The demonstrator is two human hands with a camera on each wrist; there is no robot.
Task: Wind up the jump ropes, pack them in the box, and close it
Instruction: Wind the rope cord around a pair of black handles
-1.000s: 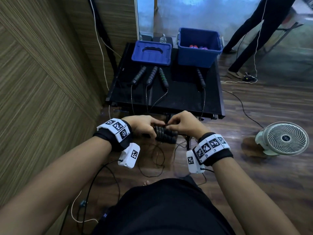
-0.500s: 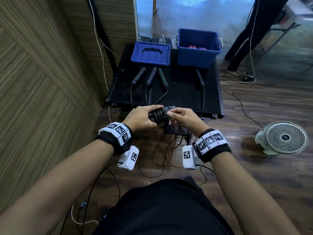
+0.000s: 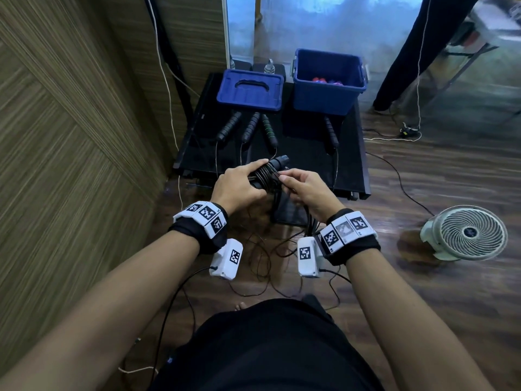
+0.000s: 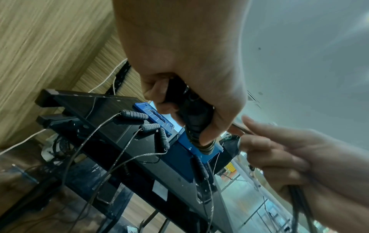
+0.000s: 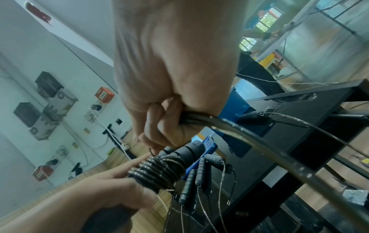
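My left hand (image 3: 248, 179) grips a pair of black jump rope handles (image 3: 270, 172) with cord wound round them in several turns (image 5: 159, 171). My right hand (image 3: 293, 183) pinches the cord against the coil, and loose strands (image 5: 249, 138) run through its curled fingers and hang to the floor. I hold both over the near edge of the black table (image 3: 304, 162). Several other rope handles (image 3: 251, 127) lie on it, their cords trailing off the front. Behind them stand the open blue box (image 3: 328, 80), with coloured things inside, and its lid (image 3: 249, 90).
A wood-panelled wall (image 3: 70, 136) runs close along the left. A white floor fan (image 3: 468, 232) lies on the floor at the right. Another person's legs (image 3: 408, 52) are at the back right, with a white cable (image 3: 394, 138) on the floor. Cords loop below my hands.
Both hands have risen and moved forward to the table's near edge with the bundle. The right hand has shifted onto the coil, pinching the cord there.
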